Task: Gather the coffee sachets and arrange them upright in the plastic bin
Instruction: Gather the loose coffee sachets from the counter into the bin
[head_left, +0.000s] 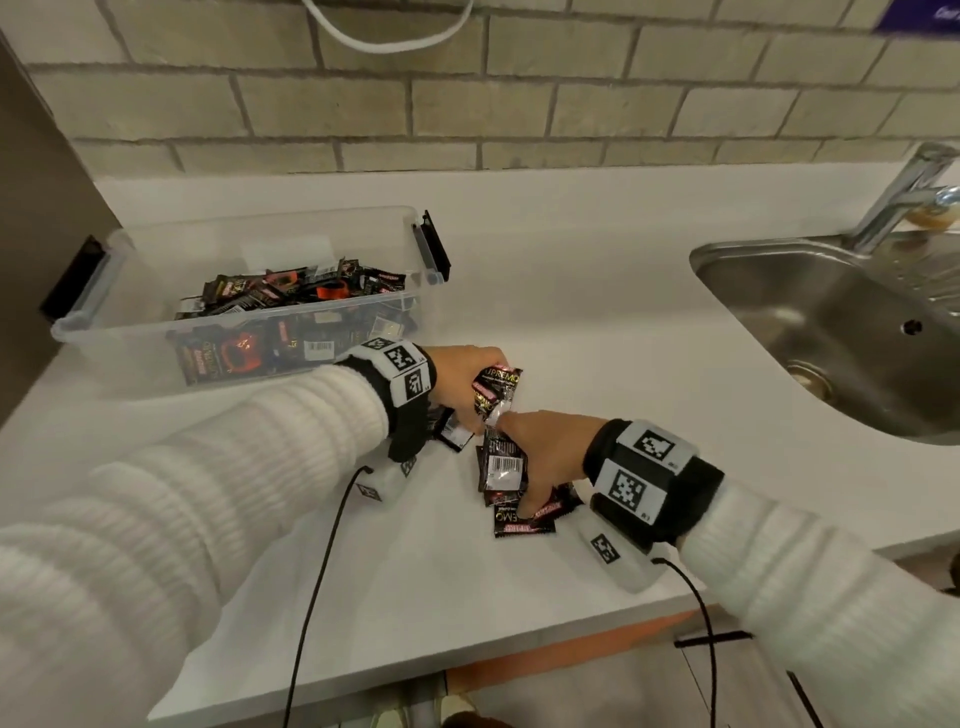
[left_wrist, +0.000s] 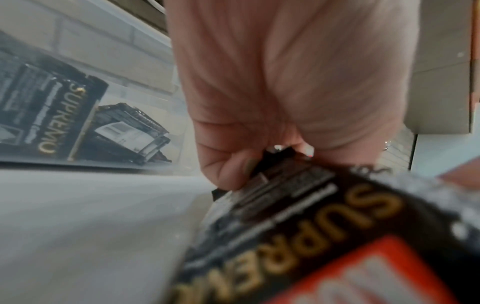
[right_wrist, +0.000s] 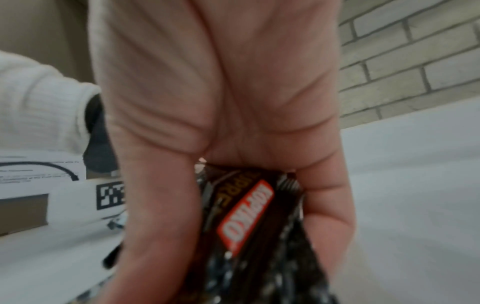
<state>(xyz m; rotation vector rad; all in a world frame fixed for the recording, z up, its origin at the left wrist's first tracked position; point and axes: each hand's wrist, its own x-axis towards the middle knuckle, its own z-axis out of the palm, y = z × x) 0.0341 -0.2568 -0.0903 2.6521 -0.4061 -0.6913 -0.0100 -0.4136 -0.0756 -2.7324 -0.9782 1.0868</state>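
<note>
- Two hands work on the white counter just before the plastic bin; a steel sink sits to the right.
- Left hand grips a few coffee sachets; right hand clasps a stack of sachets, count unclear.
- Many sachets in the bin lie jumbled.
- Both wrist views are blurred.

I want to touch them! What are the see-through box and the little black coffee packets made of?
The clear rectangular bin looks like hard, glossy plastic: you see the sachets through its wall. The small black coffee sachets look like thin shiny foil or plastic film, crinkled, glinting, with serrated edges.
</note>
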